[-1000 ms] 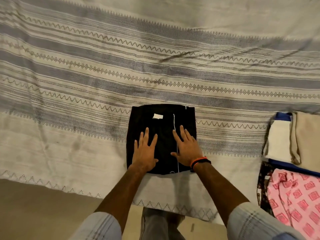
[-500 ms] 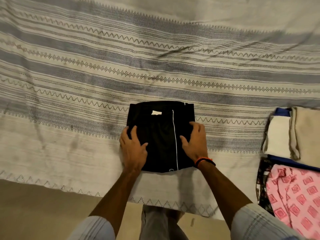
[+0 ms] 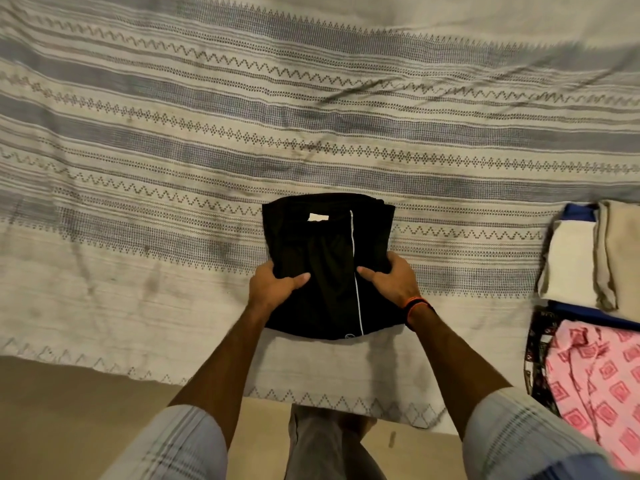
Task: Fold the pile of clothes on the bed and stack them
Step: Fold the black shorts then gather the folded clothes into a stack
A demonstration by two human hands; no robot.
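Note:
A folded black garment [image 3: 329, 251] with a thin white stripe and a small white label is near the front edge of the bed. My left hand [image 3: 273, 287] grips its left side, thumb on top and fingers tucked under. My right hand [image 3: 393, 277], with an orange band at the wrist, grips its right side the same way. The garment's near edge looks slightly raised off the bedspread.
The bed wears a cream and grey-blue striped bedspread [image 3: 207, 140]. At the right edge lies a stack of folded clothes: beige and cream pieces [image 3: 588, 258] over a blue one, and a pink patterned garment [image 3: 602, 382] nearer me. The floor [image 3: 69, 410] lies below the bed's edge.
My hands went from lying flat on top of the black garment to its two sides, and now they grip it with thumbs on top, lifting it slightly.

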